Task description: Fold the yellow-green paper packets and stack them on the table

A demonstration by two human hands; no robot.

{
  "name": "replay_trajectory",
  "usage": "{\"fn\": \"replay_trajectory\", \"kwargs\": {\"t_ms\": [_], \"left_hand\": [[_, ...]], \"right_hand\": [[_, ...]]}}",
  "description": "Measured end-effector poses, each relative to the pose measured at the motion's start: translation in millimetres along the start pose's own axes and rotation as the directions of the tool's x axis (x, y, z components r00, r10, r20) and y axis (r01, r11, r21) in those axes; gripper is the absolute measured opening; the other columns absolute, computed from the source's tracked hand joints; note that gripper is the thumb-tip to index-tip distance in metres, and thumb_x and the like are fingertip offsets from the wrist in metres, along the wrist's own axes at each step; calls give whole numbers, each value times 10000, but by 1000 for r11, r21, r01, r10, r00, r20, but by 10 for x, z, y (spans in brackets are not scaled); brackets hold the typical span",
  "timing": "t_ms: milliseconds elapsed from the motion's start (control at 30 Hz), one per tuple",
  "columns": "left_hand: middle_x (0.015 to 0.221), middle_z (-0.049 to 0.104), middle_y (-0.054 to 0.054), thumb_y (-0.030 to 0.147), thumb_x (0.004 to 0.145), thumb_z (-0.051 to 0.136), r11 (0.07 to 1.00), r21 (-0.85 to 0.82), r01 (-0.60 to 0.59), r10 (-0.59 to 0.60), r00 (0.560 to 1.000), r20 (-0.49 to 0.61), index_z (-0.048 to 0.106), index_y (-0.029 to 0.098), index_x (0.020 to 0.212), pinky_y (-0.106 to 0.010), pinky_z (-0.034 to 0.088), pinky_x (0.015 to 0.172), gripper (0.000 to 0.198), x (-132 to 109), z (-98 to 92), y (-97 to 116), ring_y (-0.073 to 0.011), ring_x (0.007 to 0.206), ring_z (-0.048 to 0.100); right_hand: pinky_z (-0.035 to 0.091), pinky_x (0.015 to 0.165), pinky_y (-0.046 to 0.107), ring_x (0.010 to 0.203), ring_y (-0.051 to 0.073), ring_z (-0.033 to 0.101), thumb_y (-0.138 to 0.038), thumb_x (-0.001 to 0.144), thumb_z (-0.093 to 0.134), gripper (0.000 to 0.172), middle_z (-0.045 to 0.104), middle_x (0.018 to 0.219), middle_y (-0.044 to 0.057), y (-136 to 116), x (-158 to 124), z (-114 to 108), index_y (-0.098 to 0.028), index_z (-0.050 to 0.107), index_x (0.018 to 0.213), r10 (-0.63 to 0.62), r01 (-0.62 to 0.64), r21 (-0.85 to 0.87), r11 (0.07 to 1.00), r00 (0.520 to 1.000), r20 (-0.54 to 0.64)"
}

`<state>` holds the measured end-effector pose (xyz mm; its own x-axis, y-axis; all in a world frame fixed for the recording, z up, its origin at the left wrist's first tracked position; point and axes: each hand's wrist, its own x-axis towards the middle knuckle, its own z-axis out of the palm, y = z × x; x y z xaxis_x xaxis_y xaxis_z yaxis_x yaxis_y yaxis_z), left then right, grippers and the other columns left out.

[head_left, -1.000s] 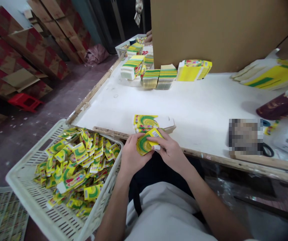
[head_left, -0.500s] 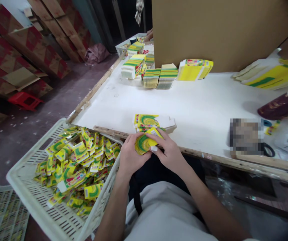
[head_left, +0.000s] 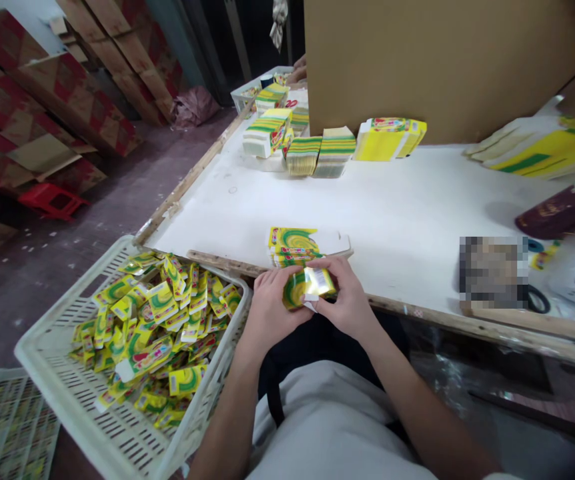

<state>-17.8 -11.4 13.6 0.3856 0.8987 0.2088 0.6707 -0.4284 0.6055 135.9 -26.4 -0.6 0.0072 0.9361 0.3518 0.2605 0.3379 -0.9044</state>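
Between my two hands, just over the table's front edge, is a small yellow-and-green carton (head_left: pixel 297 288) with a barcode panel and a white flap at its lower right. My left hand (head_left: pixel 273 303) wraps round its left side. My right hand (head_left: pixel 345 300) grips the right end, thumb by the white flap. Right behind my hands, a small pile of flat cartons (head_left: pixel 292 240) of the same print lies on the table, partly hidden by my fingers. To the left of my left hand stands a white plastic basket (head_left: pixel 42 363) holding many small yellow-green cartons (head_left: pixel 162 303).
Bundles of flat cartons (head_left: pixel 320 153) line the back of the white table (head_left: pixel 382 200) before a large cardboard panel (head_left: pixel 442 67). A dark paper cup (head_left: pixel 555 213) lies at right. Another person's hand (head_left: pixel 299 70) shows at the far end. A red stool (head_left: pixel 52 200) stands on the floor.
The carton has been tilted and shifted slightly right, its barcode panel now catching the light. My right-hand fingers have moved along its end; both hands still hold it.
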Motion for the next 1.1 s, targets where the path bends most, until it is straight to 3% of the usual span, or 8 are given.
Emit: {"fn": "replay_trajectory", "kwargs": {"t_ms": [133, 367, 567, 767, 933, 1033, 1100], "left_hand": [[1088, 598, -67, 221, 580, 688, 999, -48, 5, -3, 999, 51, 492, 217, 1096, -409, 394, 908, 553, 4, 22, 22, -248, 1019, 541], [1067, 569, -67, 205, 595, 659, 993, -107, 46, -47, 999, -5, 478, 200, 1102, -361, 445, 857, 539, -15, 60, 49, -218, 968, 554], [1064, 569, -63, 218, 598, 668, 996, -87, 35, -38, 999, -29, 471, 206, 1084, -358, 451, 859, 525, -12, 63, 41, -215, 967, 558], [1031, 561, -61, 252, 611, 680, 999, 30, 28, -26, 997, -71, 485, 217, 1085, -375, 447, 849, 514, -22, 64, 4, -240, 970, 554], [1048, 567, -60, 265, 626, 678, 999, 40, 30, -27, 996, -83, 496, 223, 1112, -370, 444, 862, 521, -25, 119, 25, -235, 981, 556], [1018, 590, -46, 268, 623, 683, 998, 59, 31, -26, 996, -90, 518, 226, 1105, -366, 459, 845, 511, -27, 90, -68, -225, 947, 576], [996, 608, -45, 326, 634, 694, 992, 66, 112, -94, 968, -231, 524, 218, 1098, -375, 479, 820, 506, -53, -47, -246, -226, 919, 590]], "right_hand": [[391, 932, 406, 1045, 245, 491, -144, 669, 625, 459, 512, 1070, 69, -24, -12, 11, -224, 498, 1103, -51, 50, 14, 999, 998, 44], [369, 972, 405, 1089, 228, 475, -129, 765, 450, 354, 505, 1106, 55, -24, -42, 32, -240, 504, 1097, -28, 21, 102, 995, 997, 67], [359, 1021, 396, 1202, 230, 437, -217, 836, 437, 450, 454, 1300, 98, -4, -51, 54, -207, 387, 1283, 13, -30, 197, 980, 996, 89], [244, 1102, 399, 1313, 190, 325, -163, 851, 355, 518, 378, 1416, 33, 20, -55, 64, -228, 341, 1365, 81, -96, 145, 985, 991, 106], [311, 1065, 392, 1290, 203, 370, -174, 846, 387, 565, 389, 1411, 59, 57, -86, 99, -209, 280, 1400, 77, -77, 1, 997, 995, 67], [385, 1002, 407, 1227, 232, 455, -178, 847, 401, 571, 450, 1364, 103, 67, -93, 113, -193, 272, 1403, 75, -64, -96, 993, 991, 115], [443, 941, 383, 1143, 228, 536, -201, 855, 423, 548, 520, 1297, 117, 74, -69, 87, -190, 302, 1389, 68, -57, -71, 996, 983, 173]]}}
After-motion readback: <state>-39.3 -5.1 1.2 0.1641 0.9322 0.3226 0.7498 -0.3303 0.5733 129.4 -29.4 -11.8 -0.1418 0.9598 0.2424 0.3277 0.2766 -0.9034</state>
